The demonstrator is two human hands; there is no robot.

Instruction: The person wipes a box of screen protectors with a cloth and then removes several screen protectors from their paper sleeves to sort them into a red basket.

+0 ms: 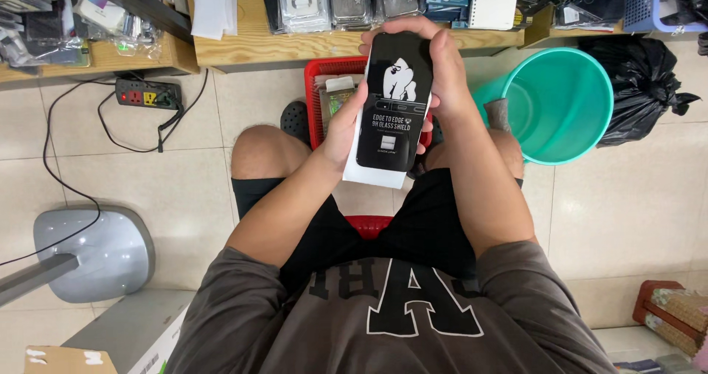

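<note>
Both hands grasp one black package (pixel 393 101): the left hand (pixel 345 123) supports its side, the right hand (pixel 441 64) wraps its top, above the red basket (pixel 316 86).

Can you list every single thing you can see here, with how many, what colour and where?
flat pack: one, black front with a white picture, white back, held up in both hands
basket: one, red, on the floor behind the pack
bucket: one, teal, on the floor at right
bin bag: one, black, right of the bucket
power strip: one, dark, on the floor at left, with a black cable
fan base: one, grey, lower left
shelf: one, pale wood, along the top, with clear packets
cardboard box: one, brown, bottom left
left hand: grips the pack's lower left edge
right hand: wraps the pack's top and right edge
</note>
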